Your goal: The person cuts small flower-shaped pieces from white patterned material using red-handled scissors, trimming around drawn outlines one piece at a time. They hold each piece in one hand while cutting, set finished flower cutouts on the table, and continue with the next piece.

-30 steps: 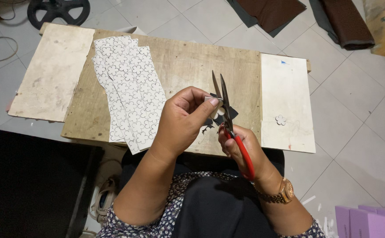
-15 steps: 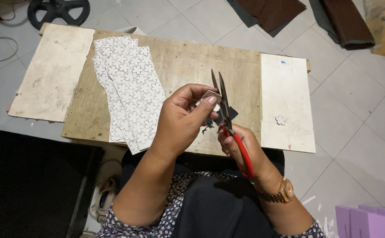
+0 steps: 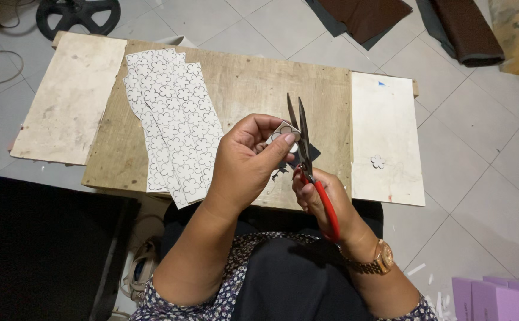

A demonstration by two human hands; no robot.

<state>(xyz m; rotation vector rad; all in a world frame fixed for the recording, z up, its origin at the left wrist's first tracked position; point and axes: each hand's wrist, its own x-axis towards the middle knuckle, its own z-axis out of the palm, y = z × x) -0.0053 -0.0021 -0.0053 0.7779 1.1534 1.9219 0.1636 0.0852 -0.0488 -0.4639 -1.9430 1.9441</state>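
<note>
Left hand [image 3: 244, 163] pinches paper piece [image 3: 282, 134] seemingly between scissors [image 3: 304, 148] blades.

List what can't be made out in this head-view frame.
- Small paper piece: mostly covered by the left hand.
- Scissors: lower red handle loops hidden inside the right hand.
- Purple sheets: cut off by the frame's bottom-right corner.

Your red-handled scissors [image 3: 307, 160] pointed up and away, blades slightly parted. The small flower-printed paper piece [image 3: 282, 134] sat against the blades, raised above the worktop [image 3: 253, 89].
</note>
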